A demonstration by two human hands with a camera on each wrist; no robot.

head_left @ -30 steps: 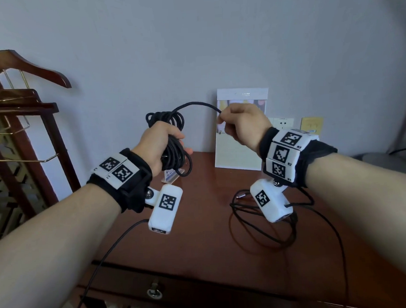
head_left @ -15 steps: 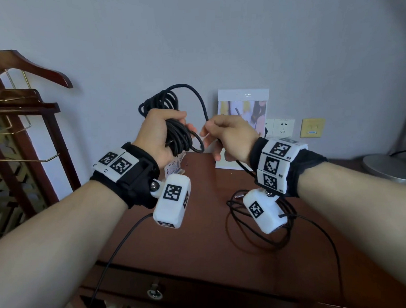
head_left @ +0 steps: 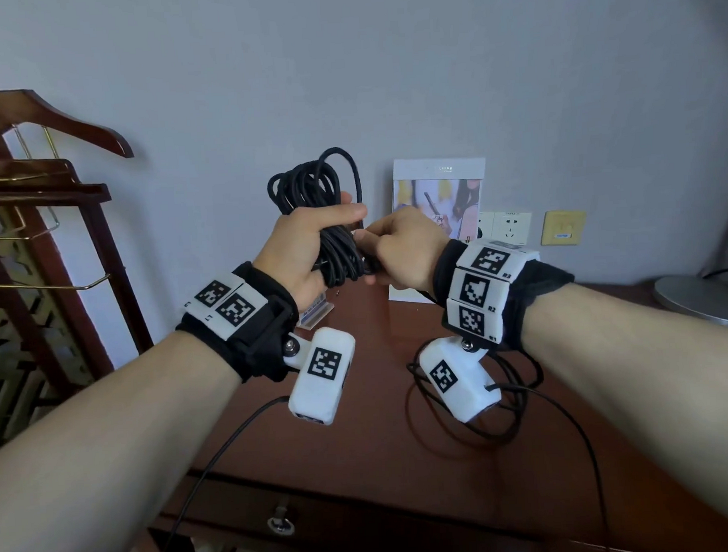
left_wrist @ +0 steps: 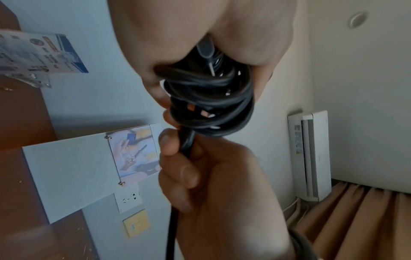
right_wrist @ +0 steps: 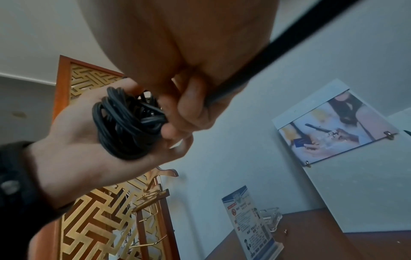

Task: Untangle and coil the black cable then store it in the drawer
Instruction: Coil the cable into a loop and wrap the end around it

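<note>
Black cable point(head_left: 330, 219) coil between both hands point(head_left: 307, 249).

The left hand point(head_left: 307, 253) gripped a bundle of black cable point(head_left: 330, 219) above the wooden tabletop point(head_left: 361, 443). The right hand point(head_left: 407, 249) pinched a strand beside it. Loose loops lay below, behind a shut drawer point(head_left: 281, 525).

The black cable point(head_left: 330, 219) passes out of sight inside the left hand point(head_left: 299, 253), so the lower ends of its loops cannot be traced in the head view. Its loose run on the desk point(head_left: 386, 433) is partly covered by the right wrist camera point(head_left: 456, 382). The drawer point(head_left: 281, 525) is cut off by the bottom edge. Print on the leaflet point(right_wrist: 249, 214) is too small to read.
</note>
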